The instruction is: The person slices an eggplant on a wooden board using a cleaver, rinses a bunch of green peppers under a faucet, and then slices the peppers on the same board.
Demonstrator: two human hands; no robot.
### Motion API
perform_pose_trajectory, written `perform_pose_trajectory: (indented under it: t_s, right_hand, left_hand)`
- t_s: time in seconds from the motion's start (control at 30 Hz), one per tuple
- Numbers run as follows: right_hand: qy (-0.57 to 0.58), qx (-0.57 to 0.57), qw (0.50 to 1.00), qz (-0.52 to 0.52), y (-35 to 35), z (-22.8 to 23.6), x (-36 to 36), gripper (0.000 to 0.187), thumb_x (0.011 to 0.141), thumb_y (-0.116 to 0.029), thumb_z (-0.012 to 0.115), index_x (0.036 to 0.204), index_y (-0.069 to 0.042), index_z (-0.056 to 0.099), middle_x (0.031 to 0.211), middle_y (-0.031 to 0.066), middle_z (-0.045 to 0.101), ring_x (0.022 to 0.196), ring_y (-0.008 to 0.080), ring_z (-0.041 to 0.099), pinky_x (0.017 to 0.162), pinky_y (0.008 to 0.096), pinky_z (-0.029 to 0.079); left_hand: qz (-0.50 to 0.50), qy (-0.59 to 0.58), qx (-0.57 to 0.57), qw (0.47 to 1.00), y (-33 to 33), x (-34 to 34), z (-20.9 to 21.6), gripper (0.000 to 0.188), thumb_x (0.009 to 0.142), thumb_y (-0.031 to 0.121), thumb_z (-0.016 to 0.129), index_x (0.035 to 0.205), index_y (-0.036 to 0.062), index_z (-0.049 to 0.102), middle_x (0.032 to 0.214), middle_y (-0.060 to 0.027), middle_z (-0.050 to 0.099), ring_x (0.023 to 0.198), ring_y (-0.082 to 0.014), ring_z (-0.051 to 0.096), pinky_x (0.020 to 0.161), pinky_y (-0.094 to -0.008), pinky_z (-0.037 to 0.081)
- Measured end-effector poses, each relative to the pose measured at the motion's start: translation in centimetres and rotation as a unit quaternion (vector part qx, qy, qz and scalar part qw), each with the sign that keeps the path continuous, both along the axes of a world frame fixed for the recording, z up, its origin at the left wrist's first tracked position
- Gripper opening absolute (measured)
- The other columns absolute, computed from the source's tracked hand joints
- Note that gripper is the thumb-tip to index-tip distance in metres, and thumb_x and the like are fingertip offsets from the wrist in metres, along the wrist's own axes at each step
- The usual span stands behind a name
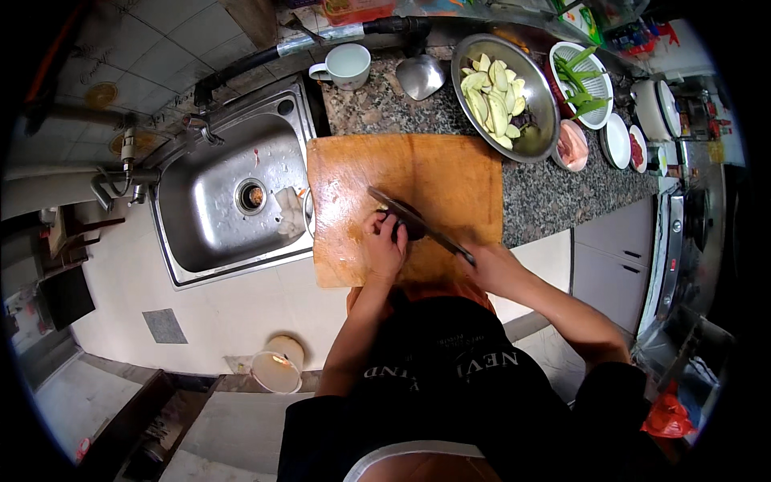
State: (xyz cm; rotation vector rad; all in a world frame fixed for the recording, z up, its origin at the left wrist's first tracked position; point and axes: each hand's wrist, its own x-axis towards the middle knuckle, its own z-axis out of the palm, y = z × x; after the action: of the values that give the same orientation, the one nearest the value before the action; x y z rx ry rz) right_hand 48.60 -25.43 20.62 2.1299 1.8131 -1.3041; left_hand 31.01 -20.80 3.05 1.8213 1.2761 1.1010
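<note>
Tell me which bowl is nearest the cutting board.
The steel bowl of pale slices, by a corner of the cutting board; the white bowls stand farther right.

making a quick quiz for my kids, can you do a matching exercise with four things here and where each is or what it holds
1. knife
2. mug
3. bowl
4. basket

A. holds green vegetables
B. by the sink's far right corner
C. in the right hand
D. holds pale slices

Pairs: 1-C, 2-B, 3-D, 4-A
</note>
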Motion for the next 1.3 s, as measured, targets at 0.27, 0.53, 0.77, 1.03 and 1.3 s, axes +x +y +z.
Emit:
perform_pose_trajectory:
  t_s: [0.27,0.53,0.77,1.03,1.3]
  right_hand:
    - [-0.031,0.044,0.999,0.01,-0.5,-1.1,-0.8,0.023,0.085,-0.021,0.049,0.102,-0.006,0.051,0.067,0.0225,0.058,0.065,0.0423,0.057,0.06,0.0511,0.046]
    - [0.005,0.136,0.989,-0.048,0.8,-8.2,-0.3,0.027,0.085,-0.023,0.05,0.106,-0.007,0.053,0.074,0.0242,0.06,0.071,0.0417,0.058,0.064,0.0505,0.046]
    - [0.123,0.209,0.966,-0.091,0.3,-7.8,0.4,0.026,0.084,-0.022,0.053,0.099,-0.002,0.056,0.072,0.0233,0.059,0.068,0.0391,0.058,0.06,0.0435,0.046]
    - [0.139,0.171,0.924,-0.314,-3.9,-0.3,2.4,0.019,0.085,-0.018,0.055,0.095,-0.001,0.056,0.057,0.0122,0.053,0.047,0.0186,0.05,0.047,0.0305,0.04]
    - [0.13,0.181,0.904,-0.364,-8.2,-2.1,3.0,0.015,0.086,-0.016,0.055,0.089,-0.001,0.055,0.052,0.0115,0.051,0.044,0.0156,0.05,0.043,0.0307,0.037]
  left_hand:
    - [-0.057,0.017,-0.01,0.998,-0.3,-0.1,0.3,0.031,0.071,0.005,0.065,0.1,0.005,0.053,0.098,-0.0152,0.043,0.093,-0.03,0.043,0.083,-0.0369,0.038]
    - [-0.032,0.041,0.017,0.998,-0.1,0.6,1.1,0.028,0.072,0.012,0.068,0.097,0.0089,0.056,0.109,-0.0151,0.043,0.093,-0.0306,0.045,0.078,-0.038,0.041]
    - [-0.103,0.024,-0.022,0.994,0.4,-0.1,3.1,0.083,0.049,0.015,0.084,0.116,0.0064,0.036,0.118,-0.0188,0.035,0.113,-0.0363,0.035,0.096,-0.0416,0.033]
    - [-0.063,0.054,-0.022,0.996,-0.3,-0.9,3.8,0.081,0.055,0.011,0.079,0.12,0.0049,0.031,0.122,-0.0199,0.029,0.115,-0.0361,0.034,0.097,-0.0408,0.034]
    - [-0.071,0.071,-0.042,0.994,-0.7,-1.8,4.1,0.094,0.052,0.01,0.082,0.126,0.0031,0.025,0.122,-0.0209,0.03,0.116,-0.0365,0.031,0.098,-0.0416,0.031]
